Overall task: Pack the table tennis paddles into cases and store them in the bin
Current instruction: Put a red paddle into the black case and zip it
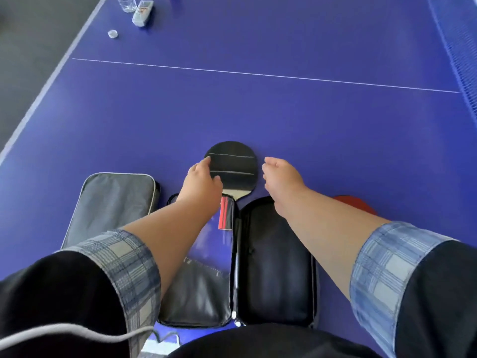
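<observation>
A black-faced paddle [236, 167] lies on the blue table, its red and black handle [225, 213] pointing toward me over an unzipped black case [273, 259] spread flat in two halves. My left hand [202, 183] rests on the paddle's left edge, with fingers on the rubber and the thumb at the lower rim. Just right of the blade, my right hand [280, 177] hovers with fingers loosely curled and nothing in it. A second paddle with a red face [357, 205] peeks out from behind my right forearm. A closed grey case [113, 205] lies to the left.
At the far left corner of the table [284, 112] stand a clear water bottle [126, 3], a remote-like object [143, 12] and a bottle cap [112, 34]. The net [462, 47] runs along the right side. A grey cord [77, 334] crosses my lap.
</observation>
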Tool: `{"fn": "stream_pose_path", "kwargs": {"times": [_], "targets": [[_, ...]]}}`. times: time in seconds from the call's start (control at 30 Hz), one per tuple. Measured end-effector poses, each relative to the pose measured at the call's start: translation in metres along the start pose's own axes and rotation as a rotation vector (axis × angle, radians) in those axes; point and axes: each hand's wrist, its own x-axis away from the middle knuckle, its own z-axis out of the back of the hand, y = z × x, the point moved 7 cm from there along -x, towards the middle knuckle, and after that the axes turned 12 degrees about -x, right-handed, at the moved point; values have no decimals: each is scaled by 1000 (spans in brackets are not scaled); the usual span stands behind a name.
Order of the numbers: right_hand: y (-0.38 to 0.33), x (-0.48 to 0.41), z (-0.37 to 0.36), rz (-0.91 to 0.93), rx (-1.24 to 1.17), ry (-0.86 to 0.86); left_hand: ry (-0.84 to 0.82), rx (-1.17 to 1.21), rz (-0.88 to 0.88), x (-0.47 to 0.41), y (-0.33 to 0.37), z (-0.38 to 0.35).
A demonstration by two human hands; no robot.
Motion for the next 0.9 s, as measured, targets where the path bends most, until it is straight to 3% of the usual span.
{"fn": "stream_pose_path", "kwargs": {"times": [0.13, 0.23, 0.4, 0.5, 0.73, 0.9], "targets": [[14, -11, -26, -202, 220, -35, -166, -226, 295, -26, -21, -12], [14, -18, -40, -227, 304, -47, -209, -300, 337, -38, -25, -21], [6, -32, -42, -162, 115, 59, -147, 47, 267, -62, -26, -21], [-6, -41, -44, -101, -16, 26, -117, 223, 204, -76, -18, -10], [-51, -46, -32, 28, -63, 100, -44, 440, 92, -92, 19, 23], [-33, -24, 0, 19, -50, 143, -63, 528, 123, -58, 23, 13]]}}
